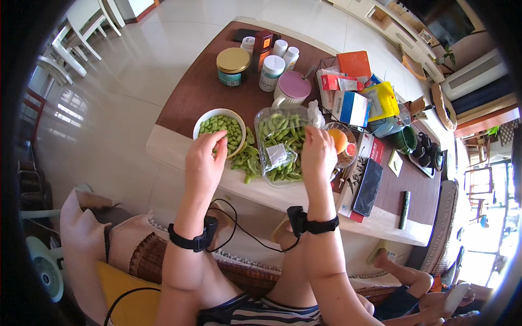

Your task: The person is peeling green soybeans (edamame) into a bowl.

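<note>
A white bowl (197, 129) of shelled green soybeans stands near the table's front left. Over its near rim is my left hand (207, 157), thumb and forefinger close together; whether a bean is between them cannot be told. A clear plastic container (259, 140) holds green soybean pods (281, 126) and a piece of film with a printed label (277, 155). At its right edge hovers my right hand (319, 150), fingers curled, their tips hiding anything in them. Empty green pod shells (248, 161) lie heaped between bowl and container.
Behind stand a gold-lidded jar (233, 61), white bottles (272, 71) and a mug with a pink lid (293, 87). To the right are a fruit bowl (351, 161), a basket of boxes (352, 108), a smartphone (368, 187) and a remote control (405, 210). Another person's legs (408, 275) show lower right.
</note>
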### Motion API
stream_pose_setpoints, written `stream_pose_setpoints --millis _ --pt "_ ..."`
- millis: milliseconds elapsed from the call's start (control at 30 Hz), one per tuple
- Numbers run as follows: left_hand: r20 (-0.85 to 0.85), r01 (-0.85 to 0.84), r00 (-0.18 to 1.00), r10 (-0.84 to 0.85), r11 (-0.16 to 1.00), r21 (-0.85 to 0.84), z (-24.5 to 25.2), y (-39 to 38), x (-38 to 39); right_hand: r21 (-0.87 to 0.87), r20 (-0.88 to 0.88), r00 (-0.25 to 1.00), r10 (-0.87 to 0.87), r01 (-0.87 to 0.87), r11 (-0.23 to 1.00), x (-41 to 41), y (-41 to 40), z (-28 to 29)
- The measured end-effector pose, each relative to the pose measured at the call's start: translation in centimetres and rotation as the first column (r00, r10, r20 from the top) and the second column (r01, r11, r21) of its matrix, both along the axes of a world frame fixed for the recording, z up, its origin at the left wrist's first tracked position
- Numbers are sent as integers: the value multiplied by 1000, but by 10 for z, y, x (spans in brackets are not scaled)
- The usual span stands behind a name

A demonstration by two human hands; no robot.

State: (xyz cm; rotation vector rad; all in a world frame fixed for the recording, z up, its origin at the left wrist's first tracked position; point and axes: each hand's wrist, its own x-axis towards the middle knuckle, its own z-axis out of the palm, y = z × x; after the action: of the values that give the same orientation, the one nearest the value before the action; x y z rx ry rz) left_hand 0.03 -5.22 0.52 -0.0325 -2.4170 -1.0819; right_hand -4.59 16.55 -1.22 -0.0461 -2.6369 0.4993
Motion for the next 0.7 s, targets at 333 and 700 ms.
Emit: stream_pose_setpoints --millis 333,700 --pt "-30 51 998 -52 998 -22 -7 6 2 185 36 999 26 -33 982 -11 -15 -17" --pt "-46 134 991 -129 980 147 -1 5 2 -329 301 946 123 -18 944 18 3 28"
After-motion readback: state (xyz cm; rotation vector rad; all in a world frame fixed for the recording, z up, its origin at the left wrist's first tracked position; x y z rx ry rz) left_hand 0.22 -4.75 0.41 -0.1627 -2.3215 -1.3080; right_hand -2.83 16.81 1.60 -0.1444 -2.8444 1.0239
